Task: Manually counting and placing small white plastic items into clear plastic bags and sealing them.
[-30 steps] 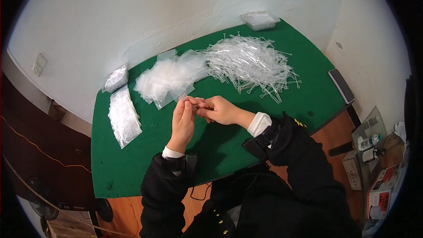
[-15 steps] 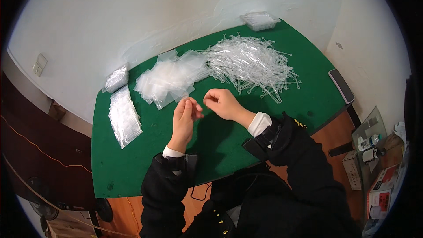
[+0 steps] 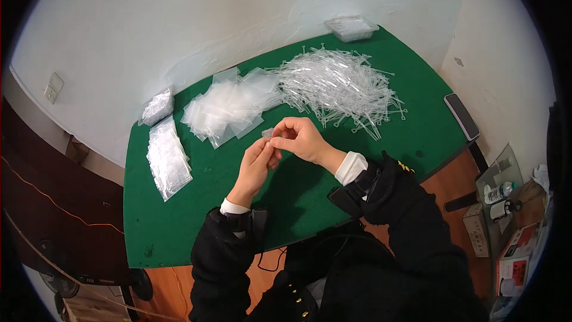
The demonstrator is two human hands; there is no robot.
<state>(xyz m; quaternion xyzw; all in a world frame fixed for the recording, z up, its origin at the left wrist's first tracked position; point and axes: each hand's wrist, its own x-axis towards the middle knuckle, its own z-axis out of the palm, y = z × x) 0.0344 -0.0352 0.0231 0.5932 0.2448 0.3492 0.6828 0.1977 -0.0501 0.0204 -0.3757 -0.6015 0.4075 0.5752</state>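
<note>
A: How many hands do we see, and how are they?
B: Two, close together. The left hand (image 3: 256, 164) has its thumb and fingers pinching one small clear piece (image 3: 268, 133). The right hand (image 3: 302, 142) is bent in, its thumb and forefinger meeting at that piece; we cannot tell whether it grips it.
A: So where is the piece, exactly?
B: At the fingertips of both hands, in front of the person, above one green-topped table (image 3: 196, 217).
A: And beyond the fingers?
B: We make out two loose heaps: one of flat clear bags (image 3: 223, 107), one of thin clear sticks (image 3: 339, 83). They meet along one side, and both overlap too much for us to count singly.
A: To the left?
B: One overlapping row of clear packets (image 3: 168, 158), its number hidden, with one shiny clear pack (image 3: 158, 107) just behind it.
A: Farther out?
B: We count one clear tray (image 3: 353, 28) at the table's far right corner and one phone-like device (image 3: 462, 116) at its right edge. Past that edge, two bottles lie on a shelf: one clear bottle (image 3: 498, 192), one white bottle (image 3: 502, 209).
</note>
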